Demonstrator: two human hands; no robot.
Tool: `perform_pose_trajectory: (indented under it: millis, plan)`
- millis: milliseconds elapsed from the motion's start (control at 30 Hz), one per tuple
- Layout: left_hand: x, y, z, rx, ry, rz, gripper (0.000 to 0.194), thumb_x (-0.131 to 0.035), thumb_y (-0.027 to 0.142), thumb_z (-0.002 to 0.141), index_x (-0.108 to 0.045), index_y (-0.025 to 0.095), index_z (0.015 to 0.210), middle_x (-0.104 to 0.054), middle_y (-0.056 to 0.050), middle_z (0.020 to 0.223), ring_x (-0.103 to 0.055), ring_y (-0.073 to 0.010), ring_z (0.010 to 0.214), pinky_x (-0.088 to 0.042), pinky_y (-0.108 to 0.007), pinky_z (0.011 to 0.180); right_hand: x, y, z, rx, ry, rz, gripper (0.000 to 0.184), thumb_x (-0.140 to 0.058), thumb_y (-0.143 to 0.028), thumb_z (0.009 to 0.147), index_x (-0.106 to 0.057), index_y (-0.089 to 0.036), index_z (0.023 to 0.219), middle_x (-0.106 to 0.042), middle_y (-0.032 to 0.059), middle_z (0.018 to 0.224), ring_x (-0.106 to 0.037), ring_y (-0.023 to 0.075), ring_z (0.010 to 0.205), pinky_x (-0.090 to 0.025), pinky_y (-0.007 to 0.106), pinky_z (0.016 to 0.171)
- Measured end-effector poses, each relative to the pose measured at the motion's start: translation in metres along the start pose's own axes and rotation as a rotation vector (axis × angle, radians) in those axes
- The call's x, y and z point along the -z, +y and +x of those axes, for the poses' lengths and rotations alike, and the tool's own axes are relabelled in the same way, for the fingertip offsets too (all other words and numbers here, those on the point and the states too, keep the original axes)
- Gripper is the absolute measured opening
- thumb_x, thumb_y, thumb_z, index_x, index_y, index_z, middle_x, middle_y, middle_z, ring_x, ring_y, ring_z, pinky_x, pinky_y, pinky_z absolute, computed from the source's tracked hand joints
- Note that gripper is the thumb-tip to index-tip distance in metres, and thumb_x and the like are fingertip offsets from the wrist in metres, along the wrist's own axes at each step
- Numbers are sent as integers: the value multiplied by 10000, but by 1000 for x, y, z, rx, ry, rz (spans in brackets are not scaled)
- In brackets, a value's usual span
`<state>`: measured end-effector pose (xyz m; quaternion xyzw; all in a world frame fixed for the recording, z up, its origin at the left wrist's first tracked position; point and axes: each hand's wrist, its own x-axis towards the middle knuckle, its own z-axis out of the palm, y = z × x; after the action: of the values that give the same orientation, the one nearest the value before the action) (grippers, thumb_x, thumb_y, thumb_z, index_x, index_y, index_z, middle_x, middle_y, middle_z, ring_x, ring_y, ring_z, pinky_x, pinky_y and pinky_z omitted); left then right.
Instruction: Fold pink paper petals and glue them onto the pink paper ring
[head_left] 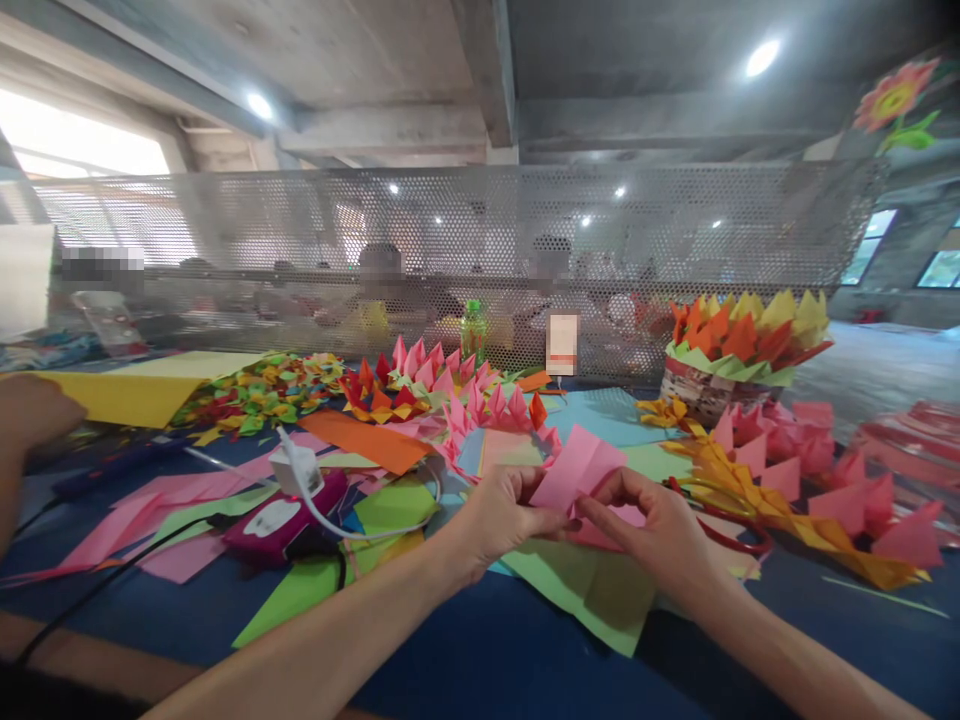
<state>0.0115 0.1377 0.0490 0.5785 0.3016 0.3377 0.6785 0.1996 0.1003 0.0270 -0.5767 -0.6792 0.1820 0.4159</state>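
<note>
Between my two hands is a pink paper piece (576,462) with a crease running down it. My left hand (504,515) pinches its left side between thumb and fingers. On the lower right edge, the fingers of my right hand (651,525) are closed on the same paper. Under the hands lie a pale green paper sheet (592,590) and more pink paper. Just beyond them stands a ring of folded pink paper points (499,405). Red-handled scissors (739,535) lie right of my right hand, partly covered.
A purple power strip (289,520) with a white charger (296,468) and cables sits at left. Another person's hand (37,420) is by yellow paper (127,395). Folded-paper chains (817,500) and a basket (694,390) stand right. A green bottle (473,330) stands before the perforated screen (450,220).
</note>
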Motion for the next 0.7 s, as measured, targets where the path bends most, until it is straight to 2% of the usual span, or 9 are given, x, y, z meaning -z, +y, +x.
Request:
perform_pose_trajectory:
  millis: [433, 700]
  plan:
    - [-2, -1, -1, -36, -16, -5, 416, -862, 265, 560, -731, 90, 913, -730, -83, 862, -688, -210, 830, -517, -289, 789, 1, -1, -2, -32, 16, 2, 327, -597, -514, 836, -574, -212, 713, -636, -24, 712, -555, 161, 682, -396, 285, 662]
    - [-3, -9, 1, -106, 40, 57, 369, -845, 267, 582, -715, 82, 873, -699, -33, 753, -612, -121, 649, -447, -205, 627, -1, -7, -4, -22, 22, -14, 342, -586, -518, 836, -544, -211, 690, -596, -29, 679, -525, 158, 677, -386, 268, 645]
